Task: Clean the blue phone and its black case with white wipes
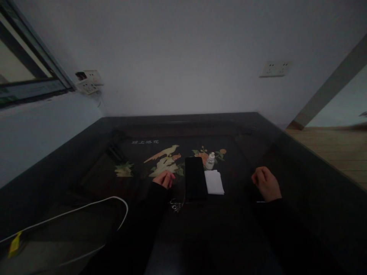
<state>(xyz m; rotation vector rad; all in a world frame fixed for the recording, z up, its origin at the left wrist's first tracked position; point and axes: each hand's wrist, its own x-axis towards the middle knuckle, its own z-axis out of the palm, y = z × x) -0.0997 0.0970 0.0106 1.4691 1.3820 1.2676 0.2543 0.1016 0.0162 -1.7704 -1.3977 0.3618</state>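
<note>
My left hand (164,179) rests on the dark table, its fingers curled together, and no object shows in them. Just to its right lies a flat black oblong, perhaps a phone (195,178). My right hand (266,184) is closed in a loose fist farther right, apart from every object, with nothing seen in it. Between the hands, beside the black oblong, are a small stack of white cards or paper (214,182) and a small white-capped dropper bottle (210,162) standing upright behind it. A small shiny metal item, possibly keys (176,206), lies below my left hand.
The dark glossy table (243,126) carries a bird-and-flower picture and meets a pale wall. A white cable (86,205) with a yellow tag (15,244) loops at the lower left. Wall sockets (275,68) are at right, and a power strip (86,86) hangs at left.
</note>
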